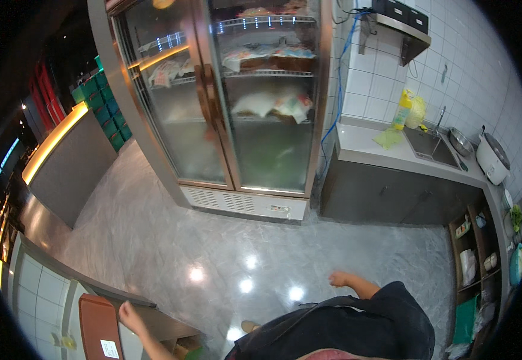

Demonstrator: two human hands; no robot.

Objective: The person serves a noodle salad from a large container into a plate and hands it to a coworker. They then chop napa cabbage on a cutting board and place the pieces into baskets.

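Observation:
My left hand (131, 317) is at the lower left, beside the right edge of a brown tray (96, 319) on a counter. Its fingers look curled, and I cannot tell whether they touch the tray. A white paper slip (109, 348) bearing writing lies on the tray. My right hand (341, 278) hangs over the grey floor (279, 252), fingers curled in, with nothing visible in it. Ahead stands a tall two-door glass refrigerator (270, 148). Both doors are closed, and bags and boxes rest on its wire shelves behind fogged glass.
Right of the refrigerator, a counter (360, 141) holds a sink (431, 146), a yellow bottle (402, 110), a green cloth (387, 138) and a white rice cooker (492, 157). Open shelves (481, 252) line the right side. A lit low partition (69, 162) and stacked green crates (103, 101) stand left.

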